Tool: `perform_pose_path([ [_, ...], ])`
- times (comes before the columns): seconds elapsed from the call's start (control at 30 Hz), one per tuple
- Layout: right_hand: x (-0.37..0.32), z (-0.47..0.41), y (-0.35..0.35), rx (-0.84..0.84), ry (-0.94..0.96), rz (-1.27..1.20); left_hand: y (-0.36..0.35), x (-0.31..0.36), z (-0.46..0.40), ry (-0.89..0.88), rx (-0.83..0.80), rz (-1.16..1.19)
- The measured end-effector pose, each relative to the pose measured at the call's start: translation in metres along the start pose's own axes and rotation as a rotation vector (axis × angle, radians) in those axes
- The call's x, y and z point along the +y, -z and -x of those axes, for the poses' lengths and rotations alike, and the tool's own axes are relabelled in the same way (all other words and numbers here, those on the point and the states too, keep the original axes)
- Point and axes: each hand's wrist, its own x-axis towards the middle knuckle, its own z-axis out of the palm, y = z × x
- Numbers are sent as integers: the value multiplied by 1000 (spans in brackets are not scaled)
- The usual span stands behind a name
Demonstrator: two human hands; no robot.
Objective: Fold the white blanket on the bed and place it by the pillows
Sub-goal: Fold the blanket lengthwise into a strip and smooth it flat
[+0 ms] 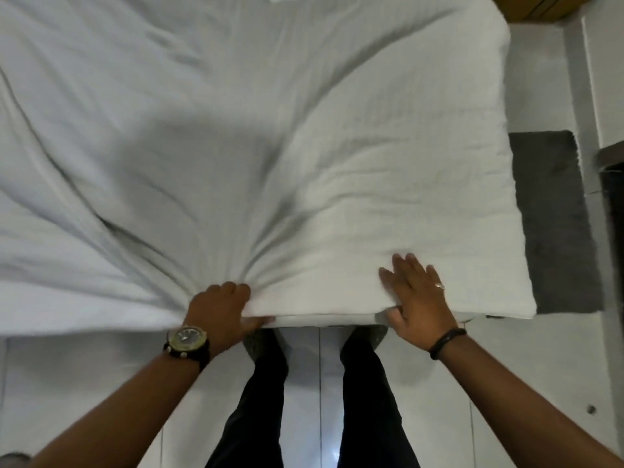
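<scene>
The white blanket [256, 123] lies spread over the bed and fills most of the view, with creases fanning out from its near edge. My left hand [223, 309], with a watch on the wrist, is shut on a bunched fold of that near edge. My right hand [415, 295] rests on the blanket near its right front corner, fingers spread on top and thumb under the edge. The pillows are not in view.
A dark grey mat [553, 224] lies on the white tiled floor [439, 383] along the bed's right side. A brown wooden piece [537, 5] shows at the top right. My legs in dark trousers [266, 400] stand against the bed's foot.
</scene>
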Motion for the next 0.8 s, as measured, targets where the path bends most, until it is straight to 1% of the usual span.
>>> perform_pose_path([
  [0.07,-36,-27,15,62,28,-179,17,0,-16,-9,-18,118],
  [0.1,-54,-45,18,100,20,-209,26,5,-29,-41,35,161],
  [0.13,-73,-66,18,123,-8,-224,33,12,-44,-80,139,163],
  [0.17,-90,-87,13,116,-38,-223,33,19,-60,-99,250,133],
  [0.2,-104,-105,5,78,-52,-195,31,25,-72,-80,307,99],
  [0.23,-111,-118,-5,13,-37,-127,27,28,-82,-44,298,74],
  [0.27,-106,-124,-16,-48,7,-33,20,27,-88,0,242,52],
  [0.3,-89,-125,-24,-79,30,59,9,24,-89,54,204,39],
  [0.33,-61,-121,-30,-84,3,121,-1,20,-86,105,174,36],
  [0.37,-29,-112,-31,-93,-85,151,-9,15,-82,137,170,40],
  [0.43,34,-82,-21,-101,-351,179,-13,11,-79,153,175,60],
  [0.5,79,-56,-4,-185,-567,183,-11,15,-83,154,160,69],
  [0.57,89,-49,9,-249,-700,152,-8,17,-87,175,137,70],
  [0.63,67,-64,16,-244,-791,95,-3,17,-86,170,97,81],
  [0.67,49,-76,17,-223,-779,81,0,15,-86,152,76,82],
  [0.7,26,-91,15,-172,-693,83,3,13,-87,121,64,77],
  [0.77,-34,-126,8,-63,-402,69,12,6,-94,9,81,38],
  [0.8,-62,-145,4,-46,-263,51,16,2,-102,-56,102,11],
])
